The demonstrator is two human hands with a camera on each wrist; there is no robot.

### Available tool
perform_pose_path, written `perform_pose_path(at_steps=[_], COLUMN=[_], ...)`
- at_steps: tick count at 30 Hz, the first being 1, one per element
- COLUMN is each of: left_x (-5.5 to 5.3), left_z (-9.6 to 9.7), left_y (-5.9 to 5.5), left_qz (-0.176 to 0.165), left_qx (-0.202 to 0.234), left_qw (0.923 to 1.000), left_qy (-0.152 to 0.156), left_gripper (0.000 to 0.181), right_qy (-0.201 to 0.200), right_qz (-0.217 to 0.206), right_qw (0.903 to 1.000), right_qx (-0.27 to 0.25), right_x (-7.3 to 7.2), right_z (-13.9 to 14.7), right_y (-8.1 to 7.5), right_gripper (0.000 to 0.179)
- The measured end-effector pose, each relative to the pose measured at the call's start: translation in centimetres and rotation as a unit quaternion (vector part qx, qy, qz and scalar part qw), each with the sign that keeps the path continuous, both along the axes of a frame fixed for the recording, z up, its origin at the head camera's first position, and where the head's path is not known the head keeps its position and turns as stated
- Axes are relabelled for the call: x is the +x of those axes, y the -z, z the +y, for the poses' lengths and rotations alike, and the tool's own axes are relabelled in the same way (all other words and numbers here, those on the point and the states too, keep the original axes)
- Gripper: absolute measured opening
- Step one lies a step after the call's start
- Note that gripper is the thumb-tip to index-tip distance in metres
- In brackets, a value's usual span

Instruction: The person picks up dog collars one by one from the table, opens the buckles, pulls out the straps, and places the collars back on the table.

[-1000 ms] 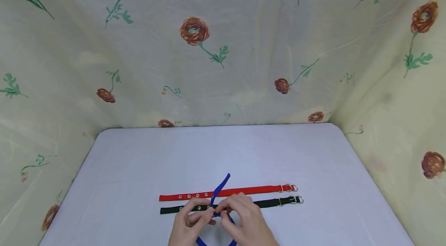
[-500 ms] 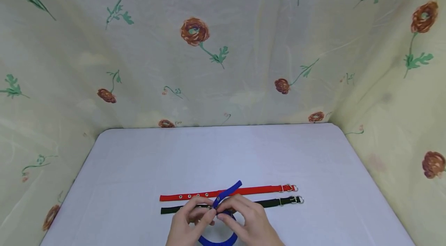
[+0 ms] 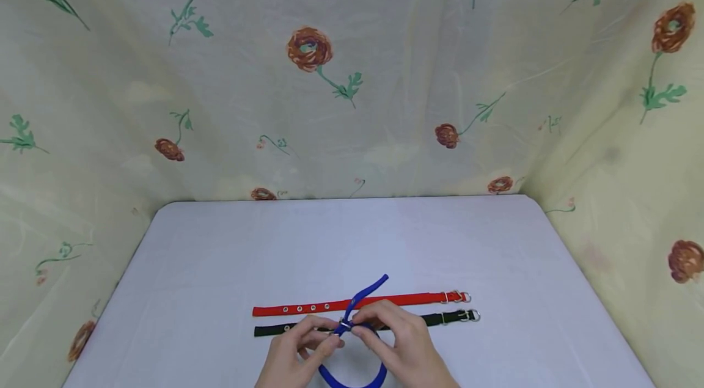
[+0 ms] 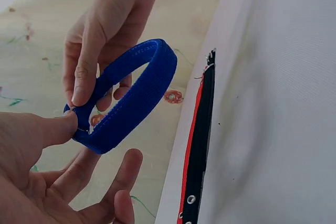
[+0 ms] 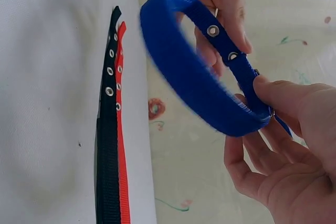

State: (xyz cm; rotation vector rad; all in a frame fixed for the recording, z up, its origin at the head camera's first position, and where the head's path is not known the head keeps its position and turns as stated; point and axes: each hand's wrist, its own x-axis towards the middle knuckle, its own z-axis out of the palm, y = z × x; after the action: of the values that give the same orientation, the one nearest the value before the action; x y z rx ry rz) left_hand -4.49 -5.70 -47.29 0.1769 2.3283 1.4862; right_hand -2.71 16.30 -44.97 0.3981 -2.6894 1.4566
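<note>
A blue collar with metal eyelets is bent into a closed loop, its free tail pointing up and to the right in the head view. My left hand pinches it between thumb and fingers on the left of the buckle area. On the other side my right hand pinches the band. In the left wrist view the wide blue band hangs between both hands. Eyelets show along the narrow part of the blue collar in the right wrist view. Fingers partly cover the buckle.
Behind the hands a red collar lies flat on the white table, its metal buckle and ring at the right. Parallel and nearer is a black collar, partly hidden by the hands. Flower-printed cloth surrounds the table.
The blue tail first swung to the right and down, then rose again, still leaning right. The loop and both hands have shifted slightly; my right hand moved a little right.
</note>
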Motion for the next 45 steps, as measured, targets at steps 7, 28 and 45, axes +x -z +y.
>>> perform_pose_path(at_steps=[7,28,45], left_x=[-0.09,-0.31,-0.24], left_z=[-0.22,-0.12,-0.32], left_y=[-0.12,0.12,-0.43], left_qz=[-0.006,-0.041,-0.031], left_qx=[0.001,0.037,0.044], left_qw=[1.0,0.9985,0.9985], left_qy=[-0.005,0.002,-0.006], left_gripper=[0.047,0.047,0.049], right_qy=[0.018,0.041,0.006], right_qz=[0.001,-0.034,-0.011], right_qw=[0.9998,0.9967,0.9979], right_qx=[0.001,-0.061,-0.064], right_x=[0.04,-0.22,-0.2], right_z=[-0.24,-0.15,-0.49], right_y=[-0.02,-0.18,-0.01], right_gripper=[0.019,0.016,0.014])
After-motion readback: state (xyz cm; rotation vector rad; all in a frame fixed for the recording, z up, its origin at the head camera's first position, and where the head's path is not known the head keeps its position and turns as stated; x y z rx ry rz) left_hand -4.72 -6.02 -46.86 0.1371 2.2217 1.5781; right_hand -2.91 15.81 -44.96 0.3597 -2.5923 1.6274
